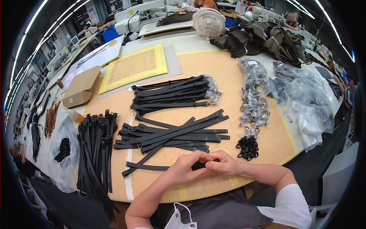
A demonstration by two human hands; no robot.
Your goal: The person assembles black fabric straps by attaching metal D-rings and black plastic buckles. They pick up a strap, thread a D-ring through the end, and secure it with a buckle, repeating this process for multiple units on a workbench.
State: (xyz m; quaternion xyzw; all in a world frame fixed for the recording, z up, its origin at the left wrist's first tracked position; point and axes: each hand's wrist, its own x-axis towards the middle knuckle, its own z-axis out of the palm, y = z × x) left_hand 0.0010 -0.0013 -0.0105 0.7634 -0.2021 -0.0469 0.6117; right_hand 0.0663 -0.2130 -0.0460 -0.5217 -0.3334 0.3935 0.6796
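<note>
Both hands' fingers (206, 165) pinch 1 black strap (146, 166).

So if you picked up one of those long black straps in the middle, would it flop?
Probably yes. The black straps are thin, flat and long, so the ends would likely droop. They look light. Lying crisscrossed in a pile, one might drag its neighbours along.

Bare forearms, short white sleeve

Both hands, the left hand (185, 168) and the right hand (225, 162), are ungloved, with no rings or watch showing. The right arm wears a short white sleeve (291, 202) (ending above the elbow); a white face mask (179, 220) with ear loops hangs at the chest.
</note>
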